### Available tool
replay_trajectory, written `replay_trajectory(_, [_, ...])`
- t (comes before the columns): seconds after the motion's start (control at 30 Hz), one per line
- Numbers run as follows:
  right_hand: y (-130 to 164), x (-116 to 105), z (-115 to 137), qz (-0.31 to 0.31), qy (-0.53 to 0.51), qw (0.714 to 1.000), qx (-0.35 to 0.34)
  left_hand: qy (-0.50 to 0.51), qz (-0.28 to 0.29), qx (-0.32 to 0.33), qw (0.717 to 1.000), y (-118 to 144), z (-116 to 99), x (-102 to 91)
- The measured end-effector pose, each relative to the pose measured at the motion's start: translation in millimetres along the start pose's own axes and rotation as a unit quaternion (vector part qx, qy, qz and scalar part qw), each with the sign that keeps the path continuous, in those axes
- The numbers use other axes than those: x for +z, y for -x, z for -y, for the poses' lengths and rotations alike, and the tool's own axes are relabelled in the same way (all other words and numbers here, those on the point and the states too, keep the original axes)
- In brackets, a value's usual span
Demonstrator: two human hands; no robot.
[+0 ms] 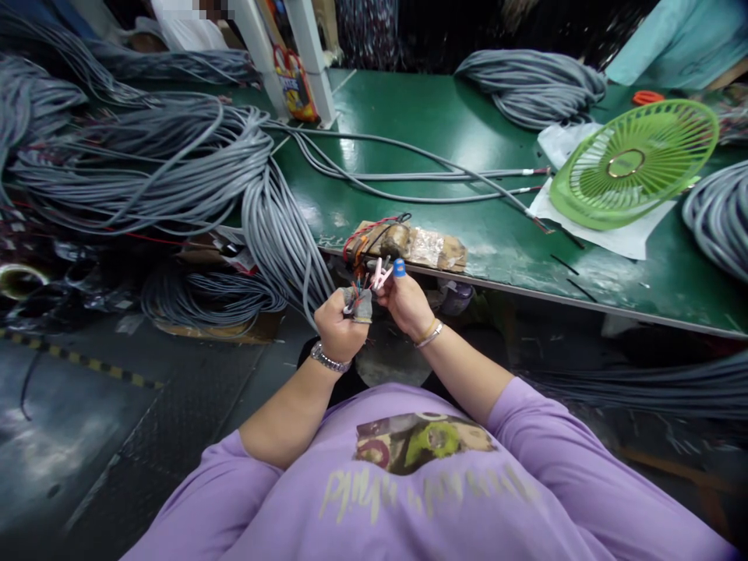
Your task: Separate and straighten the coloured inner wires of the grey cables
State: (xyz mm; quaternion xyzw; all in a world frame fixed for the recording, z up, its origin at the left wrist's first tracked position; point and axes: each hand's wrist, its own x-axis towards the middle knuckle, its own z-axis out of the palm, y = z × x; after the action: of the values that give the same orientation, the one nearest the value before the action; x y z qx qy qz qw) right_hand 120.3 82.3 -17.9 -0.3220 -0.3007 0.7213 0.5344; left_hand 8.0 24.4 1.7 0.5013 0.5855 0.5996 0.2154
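My left hand (339, 326) is closed around a grey cable end whose thin coloured wires (358, 290) fan out at the top. A grey cloth-like piece (362, 307) covers part of its fingers. Just to the right, my right hand (407, 302) pinches a small pale pink tool (381, 274), its exact kind too small to make out. A blue cover (399, 268) sits on the right thumb. Both hands are close together in front of the table edge. Behind them, a block wrapped in tape (426, 248) lies at that edge with red and black wires on it.
Large bundles of grey cable (175, 171) cover the left of the green table (403, 101), some hanging over its edge. More coils (531, 86) lie at the back right. A green fan (625, 164) stands on white paper. Other people's sleeves (672, 43) show across the table.
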Motion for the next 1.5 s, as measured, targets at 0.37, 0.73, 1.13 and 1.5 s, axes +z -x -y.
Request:
replay_trajectory(0.37, [-10, 5, 1, 0.004, -0.131, 0.987, 0.091, -0.059, 0.026, 0.05, 0.997, 0, 12, 0.7])
replay_trajectory(0.73, [-2, -1, -4, 0.037, -0.177, 0.975, 0.132, -0.033, 0.04, 0.047, 0.998, 10, 16, -4.7])
replay_trajectory(1.13, [9, 3, 10, 0.085, -0.121, 0.981, 0.123, 0.091, 0.02, -0.015, 0.996, 9, 6, -2.3])
replay_trajectory(1.5, [7, 8, 12, 0.023, -0.103, 0.99, 0.096, 0.054, 0.01, -0.004, 0.999, -1, 5, 6.3])
